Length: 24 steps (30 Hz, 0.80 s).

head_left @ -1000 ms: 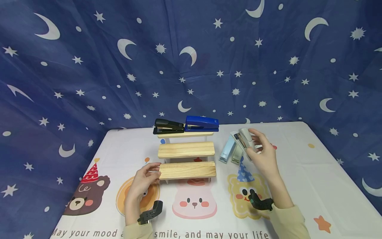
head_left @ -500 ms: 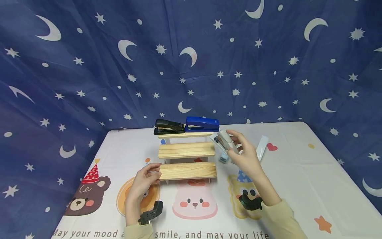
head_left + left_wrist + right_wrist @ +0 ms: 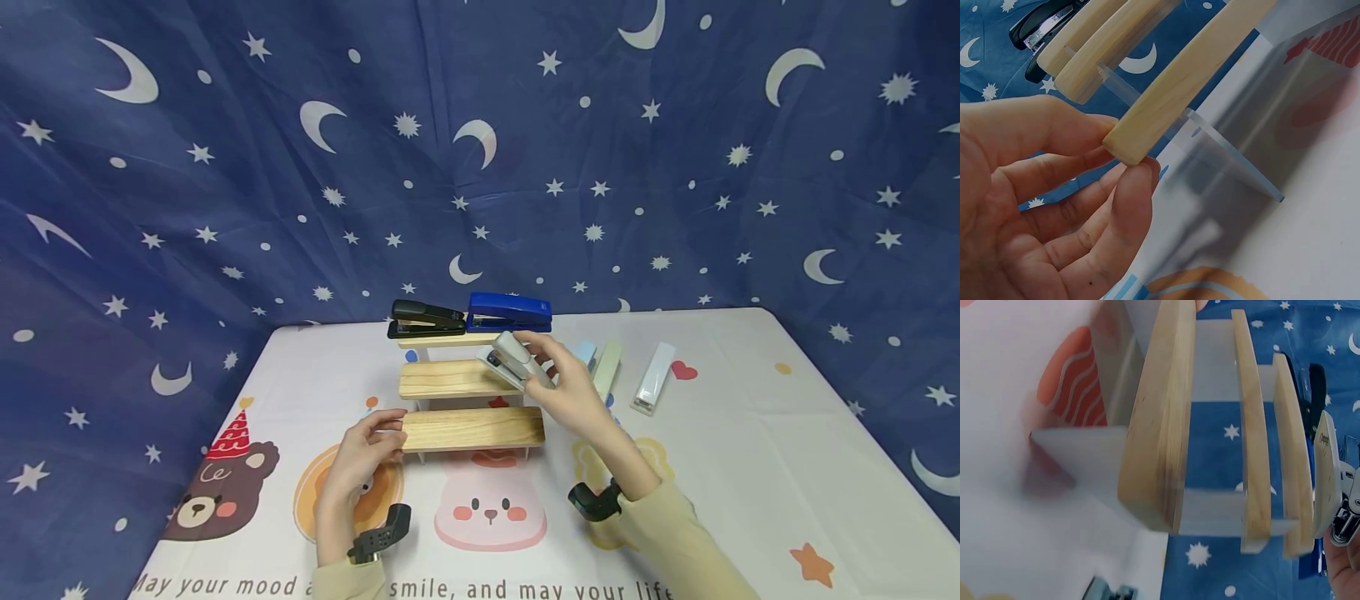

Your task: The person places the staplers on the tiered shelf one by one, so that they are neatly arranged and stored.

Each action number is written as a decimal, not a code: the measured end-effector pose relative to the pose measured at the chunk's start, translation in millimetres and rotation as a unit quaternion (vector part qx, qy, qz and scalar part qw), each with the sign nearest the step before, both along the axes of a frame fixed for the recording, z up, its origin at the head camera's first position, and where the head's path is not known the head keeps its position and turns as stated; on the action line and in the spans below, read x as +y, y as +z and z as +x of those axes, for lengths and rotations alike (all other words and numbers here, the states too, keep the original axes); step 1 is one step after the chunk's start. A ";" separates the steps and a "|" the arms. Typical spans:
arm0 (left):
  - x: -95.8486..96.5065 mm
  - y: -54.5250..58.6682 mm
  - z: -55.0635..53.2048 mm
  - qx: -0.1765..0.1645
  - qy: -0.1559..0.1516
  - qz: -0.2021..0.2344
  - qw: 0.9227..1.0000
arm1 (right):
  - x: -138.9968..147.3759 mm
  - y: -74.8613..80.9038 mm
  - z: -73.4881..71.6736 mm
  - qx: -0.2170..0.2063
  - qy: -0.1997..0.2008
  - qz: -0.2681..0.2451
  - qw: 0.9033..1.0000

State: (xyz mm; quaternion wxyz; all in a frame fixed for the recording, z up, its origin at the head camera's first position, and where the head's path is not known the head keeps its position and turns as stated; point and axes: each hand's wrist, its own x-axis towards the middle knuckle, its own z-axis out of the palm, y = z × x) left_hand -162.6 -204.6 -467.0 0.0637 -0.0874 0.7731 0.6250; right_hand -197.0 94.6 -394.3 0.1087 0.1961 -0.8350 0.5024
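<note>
A three-tier wooden display rack [image 3: 472, 431] with clear side supports stands on the white cloth. My left hand [image 3: 357, 454] pinches the left end of its lowest board [image 3: 1179, 84] between thumb and finger. In my right hand [image 3: 567, 389] is a grey-white stapler [image 3: 517, 358], held tilted over the right end of the middle board [image 3: 442, 379]. The right wrist view catches the stapler's pale base [image 3: 1327, 475] beside the boards, partly out of frame. On the top board sit a black stapler [image 3: 426, 318] and a blue stapler [image 3: 510, 312], side by side.
Right of the rack lie a light blue stapler [image 3: 585, 354], partly hidden by my right hand, a pale green stapler [image 3: 608, 371] and a white stapler [image 3: 655, 379]. A dark blue curtain [image 3: 480, 167] with moons and stars hangs behind the table.
My right hand has carried the grey-white stapler leftward from above the table staplers to the middle board, uncovering the green and white ones. The left hand stays on the lowest board.
</note>
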 end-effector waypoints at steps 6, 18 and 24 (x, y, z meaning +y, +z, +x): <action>0.3 -0.1 -0.7 0.001 0.002 0.000 1.000 | -15.4 1.0 -5.9 0.009 0.029 -0.001 1.000; -0.3 2.8 0.3 0.009 -0.004 0.002 1.000 | -43.7 6.9 -13.5 0.024 0.062 0.024 0.998; -1.4 0.1 0.2 0.010 -0.005 -0.002 1.000 | -57.0 11.3 -16.0 0.023 0.081 0.037 0.996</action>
